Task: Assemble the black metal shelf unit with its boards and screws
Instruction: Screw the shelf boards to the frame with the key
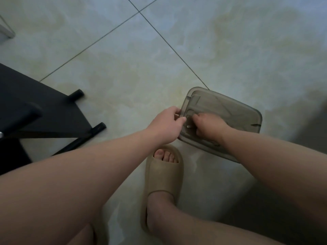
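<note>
A smoky translucent plastic tray [230,114] is tilted just above the floor at centre right. My left hand [166,126] grips its near left rim. My right hand [208,124] reaches inside with curled fingers around a small pale screw-like piece [189,126]; whether it holds that piece is hard to tell. The black metal shelf unit [42,112] lies on the floor at the left, with two short black legs [99,129] pointing right.
Pale glossy floor tiles [159,50] fill the view. My foot in a beige slipper [162,177] stands directly below the tray. A grey object [5,29] sits at the far left edge.
</note>
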`<state>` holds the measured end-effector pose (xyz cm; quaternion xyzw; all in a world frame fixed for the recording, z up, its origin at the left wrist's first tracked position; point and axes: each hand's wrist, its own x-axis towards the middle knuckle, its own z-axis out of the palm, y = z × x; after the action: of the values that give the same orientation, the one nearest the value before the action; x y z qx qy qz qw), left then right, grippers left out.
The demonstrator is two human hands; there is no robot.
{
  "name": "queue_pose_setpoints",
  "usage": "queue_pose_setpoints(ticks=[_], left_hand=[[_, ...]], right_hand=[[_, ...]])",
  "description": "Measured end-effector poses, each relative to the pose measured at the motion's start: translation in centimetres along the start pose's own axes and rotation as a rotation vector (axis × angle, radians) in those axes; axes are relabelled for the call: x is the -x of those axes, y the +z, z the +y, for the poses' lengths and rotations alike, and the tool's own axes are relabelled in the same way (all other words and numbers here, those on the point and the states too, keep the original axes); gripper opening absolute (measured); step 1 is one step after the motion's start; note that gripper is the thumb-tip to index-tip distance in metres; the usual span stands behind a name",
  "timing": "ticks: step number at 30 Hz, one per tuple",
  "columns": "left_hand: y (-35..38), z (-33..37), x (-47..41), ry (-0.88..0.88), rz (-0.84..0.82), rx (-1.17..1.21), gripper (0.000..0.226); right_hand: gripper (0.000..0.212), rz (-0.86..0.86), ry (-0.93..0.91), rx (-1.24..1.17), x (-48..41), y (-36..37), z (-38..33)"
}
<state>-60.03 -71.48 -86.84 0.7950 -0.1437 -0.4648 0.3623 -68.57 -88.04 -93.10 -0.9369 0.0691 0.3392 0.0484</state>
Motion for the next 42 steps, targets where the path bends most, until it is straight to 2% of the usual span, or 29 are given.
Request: queue_pose_setpoints(ticks=[5,14,18,21,23,27,29,32,34,38,42], left_hand=[[0.0,0.0,0.0,-0.016,-0.009,0.009,0.029],[0.0,-0.2,-0.3,-0.019,-0.02,0.027,0.029],[0.0,-0.2,-0.2,-0.031,-0.028,0.031,0.032],[-0.5,0.2,0.4,-0.066,-0.045,0.018,0.038],[-1.3,0.4,1.3,-0.1,-0.058,-0.046,0.045],[-4.5,1.4,4.5,-0.13,-0.106,-0.235,0.051],[-6.4,2.3,6.7,-0.135,-0.13,-0.32,0.047],[-9.4,4.2,10.8,-0.135,-0.125,-0.432,0.037],[-11.3,5.4,14.0,-0.102,-0.063,-0.51,0.034],[-14.5,6.2,21.2,-0.021,0.042,-0.486,0.025],[-16.9,5.1,27.6,0.004,0.118,-0.381,0.017]], right_hand=[[0.026,0.022,0.073,0.035,-0.1,0.1,-0.8],[0.027,0.158,0.042,0.084,0.4,0.3,0.0],[0.024,0.146,0.136,-0.1,0.3,-0.3,0.0],[0.012,0.104,0.206,-0.318,1.0,-1.7,-0.2],[0.018,0.097,0.194,-0.418,2.0,-2.8,-0.5],[0.049,0.103,0.111,-0.507,5.3,-6.2,-1.2],[0.048,0.124,0.077,-0.513,7.1,-8.8,-1.7],[0.026,0.252,0.115,-0.574,10.5,-13.3,-2.9],[0.016,0.376,0.149,-0.689,13.2,-16.1,-4.1],[0.025,0.533,0.103,-0.779,18.8,-20.4,-8.3],[0.023,0.651,0.014,-0.87,23.0,-23.2,-13.4]])
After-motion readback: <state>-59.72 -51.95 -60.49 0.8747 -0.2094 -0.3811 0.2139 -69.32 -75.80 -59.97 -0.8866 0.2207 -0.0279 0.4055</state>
